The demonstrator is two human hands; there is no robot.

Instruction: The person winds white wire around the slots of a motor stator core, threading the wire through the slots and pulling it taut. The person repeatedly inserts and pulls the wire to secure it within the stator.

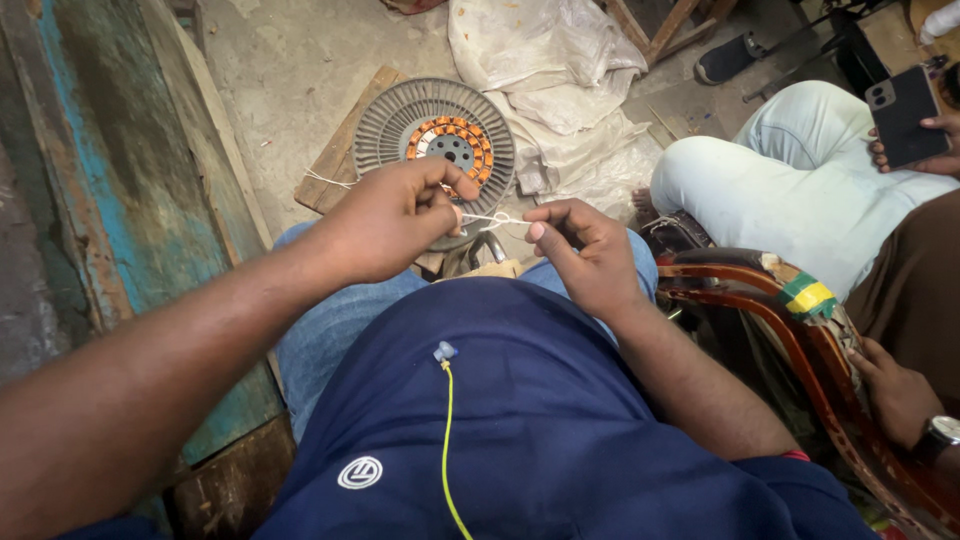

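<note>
Near the middle of the frame, seen from above, the person's left hand (395, 215) and right hand (585, 250) meet over their lap. Both sets of fingers are pinched on a thin white string (492, 219) that runs between them, with a small loop showing midway. To handle this well, it seems wise to keep the string taut and level, and to grip close to the loop so it does not slip open.

Just beyond the hands, toward the upper middle, a round grey fan motor stator (435, 140) with orange copper windings lies flat on a wooden board (335, 160). Another strand of white string trails off its left edge.

Under it all is a dusty concrete floor (290, 70). Crumpled white plastic sacks (550, 70) lie at upper centre. A worn panel with peeling blue paint (110, 180) fills the left side. At right, a second person sits in pale trousers (800, 190), holding a dark phone (905, 115), beside a red-brown wooden chair arm (760, 300).
</note>
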